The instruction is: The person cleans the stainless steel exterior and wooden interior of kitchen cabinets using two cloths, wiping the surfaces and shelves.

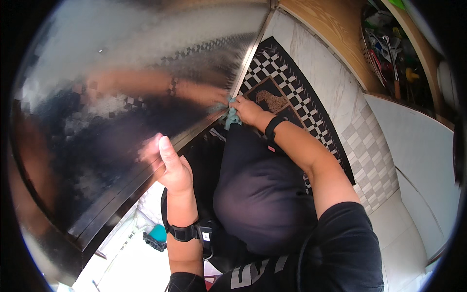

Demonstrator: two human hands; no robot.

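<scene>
My right hand (247,110) grips a pale blue-green cloth (232,117) at the narrow metal edge of a shiny dark panel (120,131). Part of the cloth presses against the panel's surface, which mirrors my arm. Lower left, my left hand (175,169) is raised beside the panel's lower edge with its thumb up; it seems to touch or rest on that edge, and nothing shows in it. Its other fingers are partly hidden. Both wrists wear black straps.
A black-and-white checked mat (292,85) lies on the tiled floor beyond my knee. At upper right, an open wooden cabinet (339,40) holds a basket of tools. A pale cabinet panel (408,131) stands at right. A teal object (158,233) lies lower left.
</scene>
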